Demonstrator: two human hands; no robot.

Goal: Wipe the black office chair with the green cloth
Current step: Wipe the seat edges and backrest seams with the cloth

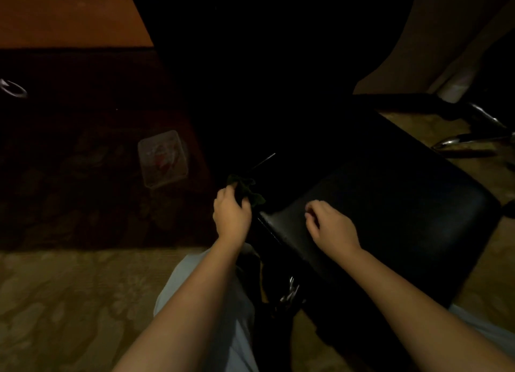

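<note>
Bunching the green cloth (245, 189) at the near-left corner of the black office chair (390, 204), the left hand (231, 217) has the seat stretching right and far, while the right hand (331, 227), loosely curled and empty, rests on it.

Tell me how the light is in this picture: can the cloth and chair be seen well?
Head view: dim, warm light; the black chair is mostly lost in darkness, only its seat shows faint sheen; the green cloth in the left hand nearly merges with shadow.
</note>
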